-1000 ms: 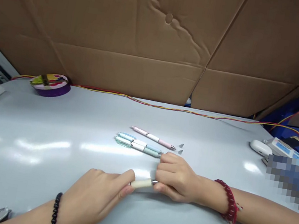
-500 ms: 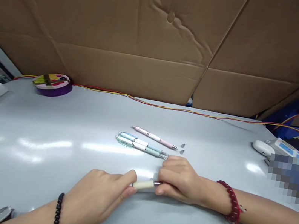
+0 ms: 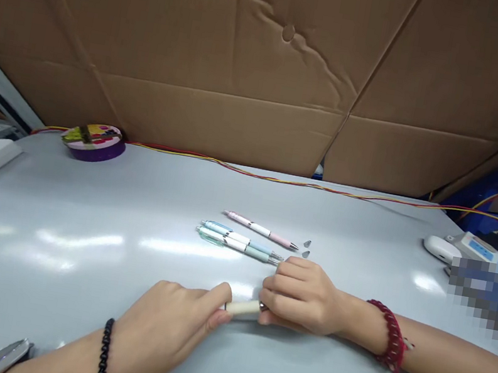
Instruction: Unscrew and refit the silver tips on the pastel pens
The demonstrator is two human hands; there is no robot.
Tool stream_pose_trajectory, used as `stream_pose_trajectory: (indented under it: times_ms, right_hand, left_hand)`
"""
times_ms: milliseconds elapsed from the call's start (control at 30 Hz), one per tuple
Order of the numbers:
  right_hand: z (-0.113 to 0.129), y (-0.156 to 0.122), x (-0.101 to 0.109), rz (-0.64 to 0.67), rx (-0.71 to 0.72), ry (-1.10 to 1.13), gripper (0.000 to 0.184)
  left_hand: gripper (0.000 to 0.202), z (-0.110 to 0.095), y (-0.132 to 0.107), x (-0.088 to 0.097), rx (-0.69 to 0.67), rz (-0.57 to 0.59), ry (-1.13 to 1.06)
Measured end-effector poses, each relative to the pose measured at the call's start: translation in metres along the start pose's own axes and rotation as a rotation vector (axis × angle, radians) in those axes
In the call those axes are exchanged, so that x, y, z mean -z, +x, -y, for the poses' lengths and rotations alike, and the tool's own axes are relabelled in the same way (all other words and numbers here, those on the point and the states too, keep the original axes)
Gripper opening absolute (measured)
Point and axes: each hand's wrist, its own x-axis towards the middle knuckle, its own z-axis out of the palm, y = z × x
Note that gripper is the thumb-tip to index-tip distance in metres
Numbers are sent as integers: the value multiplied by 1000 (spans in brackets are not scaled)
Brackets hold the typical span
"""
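A cream-coloured pen (image 3: pixel 244 308) spans the gap between my two hands, low over the table. My left hand (image 3: pixel 174 320) is closed around its rear part, thumb and finger pinching the barrel. My right hand (image 3: pixel 302 294) has its fingers curled over the metal tip end, which they mostly hide. Beyond the hands lie a pink pen (image 3: pixel 261 229), a light blue pen (image 3: pixel 240 238) and a green pen (image 3: pixel 232 243), roughly side by side. Two small grey cone-shaped pieces (image 3: pixel 307 243) rest by the pink pen's tip.
A purple round tin (image 3: pixel 95 151) stands at the back left. Red and yellow wires (image 3: pixel 251 174) run along the table's rear edge before a cardboard wall (image 3: pixel 205 45). White power strips (image 3: pixel 478 246) sit at both sides, with a white case (image 3: pixel 442 248) at right.
The fingers of my right hand have closed further over the pen's metal tip, covering more of it. My left hand keeps its grip. The whole view has shifted slightly.
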Motion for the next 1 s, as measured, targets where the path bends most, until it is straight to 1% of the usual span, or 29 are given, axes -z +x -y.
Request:
stream_pose_trajectory:
  times_ms: [100, 233, 267, 400, 500, 567, 633, 700, 767, 800, 833, 867, 933, 967, 1000]
  right_hand:
    - [2, 2, 1, 14, 0, -10, 36]
    - [4, 2, 0, 18, 4, -16, 28]
    - [4, 2, 0, 17, -3, -18, 29]
    - [3, 0, -4, 35, -54, 13, 45]
    - [7, 0, -3, 54, -86, 40, 47]
    - [15, 2, 3, 116, -193, 171, 46]
    - [29, 5, 13, 231, -395, 435, 43]
    - [43, 9, 23, 324, -589, 660, 42]
    - [53, 13, 30, 376, -716, 754, 44]
    - [54, 14, 32, 370, -735, 763, 45]
    - [53, 14, 33, 345, -719, 748, 45]
    - [48, 15, 34, 297, -675, 716, 45]
    - [32, 14, 35, 144, -573, 603, 44]
    - [22, 13, 36, 44, -558, 538, 43]
    - [10, 11, 37, -68, -607, 462, 43]
  left_hand:
    - [25, -1, 0, 0, -11, -9, 10]
    - [25, -1, -2, 0, -6, -15, 5]
    - [25, 0, -2, 0, -5, -15, 13]
    - [25, 1, 0, -1, -12, -27, 13]
    - [24, -1, 1, -1, -12, -61, -17]
    - [24, -2, 0, -1, -40, -123, -54]
    - [25, -2, -4, -2, -118, -232, -45]
    - [24, -2, -8, -4, -210, -383, 50]
    - [16, -1, -12, -6, -254, -521, 169]
    - [15, -1, -13, -6, -266, -576, 206]
    - [18, 0, -14, -6, -271, -623, 226]
    - [21, -1, -14, -5, -269, -662, 232]
    - [31, -2, -14, -1, -242, -748, 220]
    - [38, -2, -14, 0, -213, -783, 214]
    - [45, -2, -13, 2, -172, -801, 209]
